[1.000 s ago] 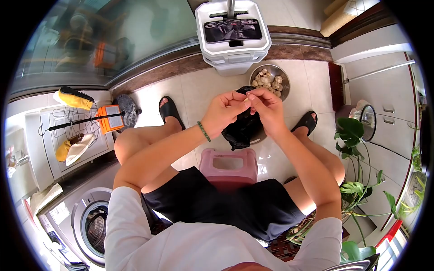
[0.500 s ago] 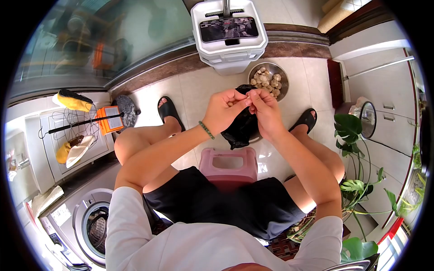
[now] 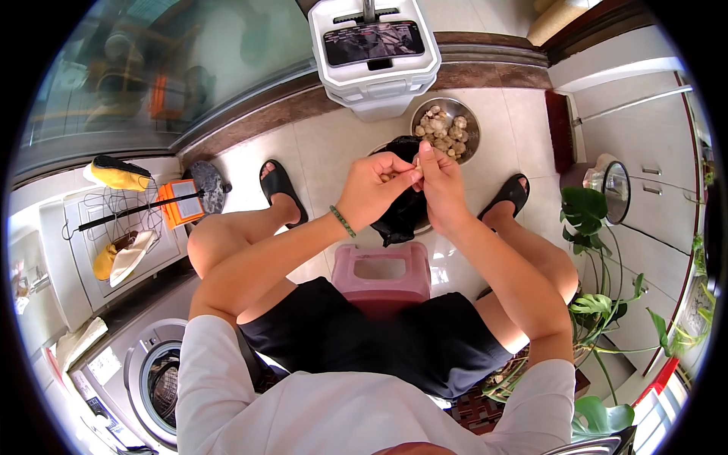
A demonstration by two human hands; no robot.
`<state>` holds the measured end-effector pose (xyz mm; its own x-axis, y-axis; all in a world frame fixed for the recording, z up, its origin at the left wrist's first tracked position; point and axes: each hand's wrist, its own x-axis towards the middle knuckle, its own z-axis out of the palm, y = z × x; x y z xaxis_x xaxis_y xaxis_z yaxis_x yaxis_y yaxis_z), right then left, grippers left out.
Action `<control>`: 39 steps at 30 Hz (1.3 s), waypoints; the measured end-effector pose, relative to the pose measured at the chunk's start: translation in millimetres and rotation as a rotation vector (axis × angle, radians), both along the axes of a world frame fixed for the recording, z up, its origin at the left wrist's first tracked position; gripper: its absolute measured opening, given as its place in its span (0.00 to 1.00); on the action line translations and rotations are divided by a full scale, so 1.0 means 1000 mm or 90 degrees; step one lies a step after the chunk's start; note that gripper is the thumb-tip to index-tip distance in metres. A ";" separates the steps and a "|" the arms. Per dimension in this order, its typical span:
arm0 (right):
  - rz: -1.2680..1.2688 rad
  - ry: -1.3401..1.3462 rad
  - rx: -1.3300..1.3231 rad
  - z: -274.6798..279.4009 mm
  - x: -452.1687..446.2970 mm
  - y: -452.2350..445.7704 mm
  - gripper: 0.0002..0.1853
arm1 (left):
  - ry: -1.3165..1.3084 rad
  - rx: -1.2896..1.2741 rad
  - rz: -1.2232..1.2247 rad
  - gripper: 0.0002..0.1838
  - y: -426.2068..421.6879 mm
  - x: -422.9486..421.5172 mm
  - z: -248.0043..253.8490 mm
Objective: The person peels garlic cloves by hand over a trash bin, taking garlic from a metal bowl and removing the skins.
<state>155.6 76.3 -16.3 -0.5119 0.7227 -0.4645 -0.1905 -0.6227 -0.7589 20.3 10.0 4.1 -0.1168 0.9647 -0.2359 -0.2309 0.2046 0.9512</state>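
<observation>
My left hand (image 3: pixel 377 189), with a green bead bracelet at its wrist, is closed around something small and pale that barely shows between the fingertips. Fingertip to fingertip with it, my right hand (image 3: pixel 442 188) pinches at the same spot; what it holds is too small to name. Both are above a black plastic bag (image 3: pixel 398 225) that lines a round container on the floor. Just beyond, a steel bowl (image 3: pixel 472 136) holds several garlic bulbs (image 3: pixel 442 130).
A pink stool (image 3: pixel 345 273) stands between my knees. Ahead is a white-grey bucket (image 3: pixel 371 87) with a phone (image 3: pixel 374 43) on top. A wire rack with shoes and a washing machine (image 3: pixel 144 379) are at the left, a leafy plant (image 3: pixel 584 211) and cabinets at the right.
The fingers of my right hand have straightened somewhat and point more upward, while my left hand keeps its pinch. The whole view has shifted slightly, with the bucket and bowl now higher and further left.
</observation>
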 end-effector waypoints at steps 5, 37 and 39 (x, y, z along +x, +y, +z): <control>-0.018 0.011 -0.026 0.011 0.001 0.006 0.20 | -0.026 0.000 0.016 0.06 0.000 -0.009 -0.009; 0.077 -0.073 0.362 0.008 0.008 0.017 0.07 | 0.037 0.012 0.015 0.07 0.003 -0.028 0.000; 0.062 -0.131 0.475 0.011 0.008 0.017 0.07 | 0.037 0.012 0.013 0.07 0.003 -0.027 0.000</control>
<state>163.7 93.5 -5.4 -0.5448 0.8378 0.0345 0.0289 0.0599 -0.9978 -6.7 12.6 4.1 -0.1497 0.9663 -0.2096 -0.1786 0.1821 0.9669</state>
